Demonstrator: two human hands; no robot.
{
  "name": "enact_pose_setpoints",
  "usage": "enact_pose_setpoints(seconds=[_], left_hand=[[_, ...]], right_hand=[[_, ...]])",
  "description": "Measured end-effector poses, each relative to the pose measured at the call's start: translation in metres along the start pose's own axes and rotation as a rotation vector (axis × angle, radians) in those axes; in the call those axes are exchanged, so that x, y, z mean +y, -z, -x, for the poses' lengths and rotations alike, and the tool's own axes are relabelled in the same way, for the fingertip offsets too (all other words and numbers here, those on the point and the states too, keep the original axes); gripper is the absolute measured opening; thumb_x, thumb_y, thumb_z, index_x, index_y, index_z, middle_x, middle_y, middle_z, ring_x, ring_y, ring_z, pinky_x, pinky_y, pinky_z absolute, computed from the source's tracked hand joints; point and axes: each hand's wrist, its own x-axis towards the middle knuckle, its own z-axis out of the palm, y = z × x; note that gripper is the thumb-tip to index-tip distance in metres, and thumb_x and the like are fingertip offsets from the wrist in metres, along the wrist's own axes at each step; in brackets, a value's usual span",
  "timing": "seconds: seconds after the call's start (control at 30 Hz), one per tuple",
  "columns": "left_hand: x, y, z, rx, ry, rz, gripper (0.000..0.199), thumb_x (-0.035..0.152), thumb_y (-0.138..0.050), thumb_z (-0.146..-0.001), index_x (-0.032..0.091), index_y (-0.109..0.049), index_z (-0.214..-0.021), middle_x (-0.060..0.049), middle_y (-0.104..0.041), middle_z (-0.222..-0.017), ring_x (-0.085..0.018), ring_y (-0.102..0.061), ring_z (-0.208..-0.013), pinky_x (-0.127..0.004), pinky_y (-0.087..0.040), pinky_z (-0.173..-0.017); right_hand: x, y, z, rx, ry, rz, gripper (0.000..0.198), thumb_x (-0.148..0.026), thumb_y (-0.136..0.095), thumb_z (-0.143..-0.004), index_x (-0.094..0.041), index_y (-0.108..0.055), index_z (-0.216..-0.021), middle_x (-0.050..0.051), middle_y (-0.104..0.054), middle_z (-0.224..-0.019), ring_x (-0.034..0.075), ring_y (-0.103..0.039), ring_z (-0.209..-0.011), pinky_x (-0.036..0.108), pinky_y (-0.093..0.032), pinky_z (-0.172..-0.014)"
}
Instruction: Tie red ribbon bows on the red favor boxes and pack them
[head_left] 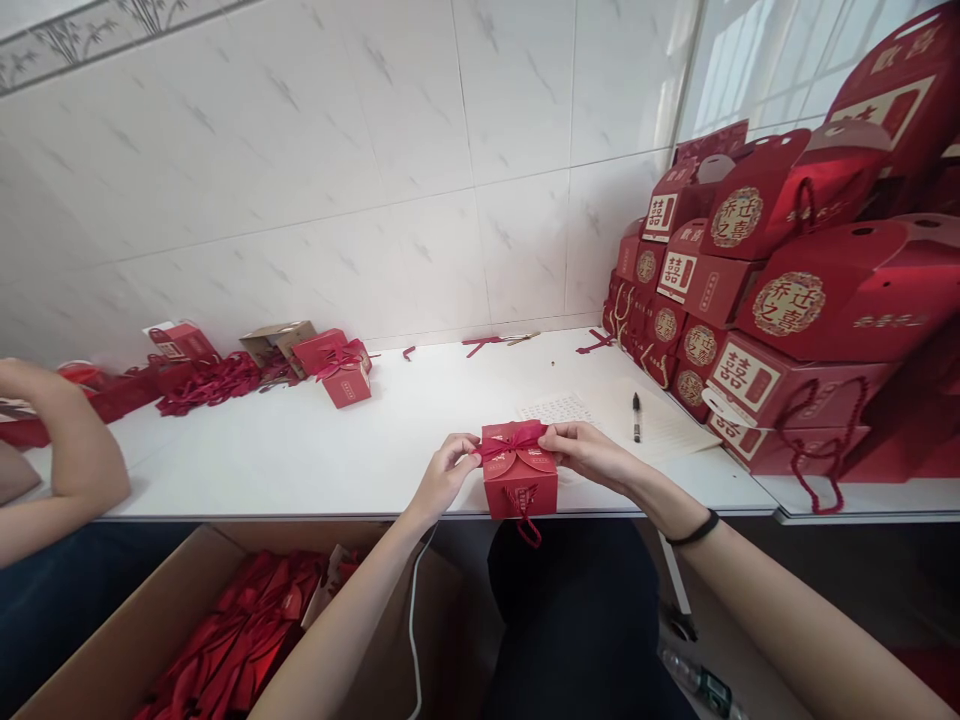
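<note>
A small red gift box (521, 488) sits at the front edge of the white table, with a red ribbon (514, 440) tied in a bow across its top. A twisted red cord handle (527, 510) hangs down its front. At the box's left side, my left hand (448, 470) pinches one end of the ribbon between thumb and fingers. From the right, my right hand (585, 452) pinches the ribbon's other side, close to the box's top edge. A dark band circles my right wrist.
Stacked red gift boxes (787, 300) fill the right side. A pen (637, 418) lies on paper sheets (675, 425). Another ribboned box (341, 370) and a ribbon pile (214, 382) are back left. A co-worker's arm (82, 450) rests at left; below stands a carton (127, 610) of red boxes.
</note>
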Motion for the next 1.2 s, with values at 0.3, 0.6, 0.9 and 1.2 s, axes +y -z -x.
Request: enact_pose_setpoints(seconds=[0.3, 0.6, 0.9, 1.2], left_hand=[[0.025, -0.007, 0.003, 0.113, -0.058, -0.362, 0.023, 0.039, -0.051, -0.079, 0.019, -0.052, -0.066, -0.001, -0.052, -0.074, -0.015, -0.051, -0.073, -0.028, -0.04, -0.067], [0.023, -0.015, 0.004, 0.141, -0.138, -0.521, 0.01, 0.026, -0.052, -0.078, 0.02, -0.051, -0.071, 0.001, -0.054, -0.072, -0.014, -0.05, -0.067, -0.027, -0.04, -0.067], [0.026, -0.013, 0.0, -0.033, -0.257, -0.542, 0.022, 0.021, -0.046, -0.083, 0.024, -0.065, -0.095, -0.005, -0.062, -0.098, -0.02, -0.053, -0.094, -0.037, -0.04, -0.089], [0.029, -0.011, -0.004, -0.125, -0.248, -0.628, 0.037, 0.018, -0.041, -0.085, 0.028, -0.062, -0.114, -0.002, -0.059, -0.122, -0.022, -0.046, -0.115, -0.044, -0.031, -0.102]], right_hand=[[-0.058, -0.027, -0.031, 0.275, 0.299, 1.075, 0.016, -0.026, -0.057, -0.083, -0.015, -0.063, -0.073, 0.011, -0.059, -0.089, 0.024, -0.052, -0.091, 0.035, -0.038, -0.079], [-0.077, -0.047, -0.072, -0.361, 0.015, 1.105, 0.009, -0.013, -0.07, -0.065, -0.015, -0.065, -0.058, -0.002, -0.058, -0.054, 0.011, -0.05, -0.053, 0.021, -0.034, -0.05], [-0.061, -0.036, -0.056, -0.061, 0.047, 0.98, 0.022, -0.017, -0.055, -0.075, -0.015, -0.056, -0.054, -0.001, -0.053, -0.052, 0.011, -0.046, -0.052, 0.022, -0.031, -0.049], [-0.044, -0.016, 0.003, 0.402, 0.183, 0.927, 0.048, -0.049, -0.032, -0.092, -0.02, -0.034, -0.053, 0.0, -0.044, -0.05, 0.014, -0.041, -0.05, 0.027, -0.027, -0.052]])
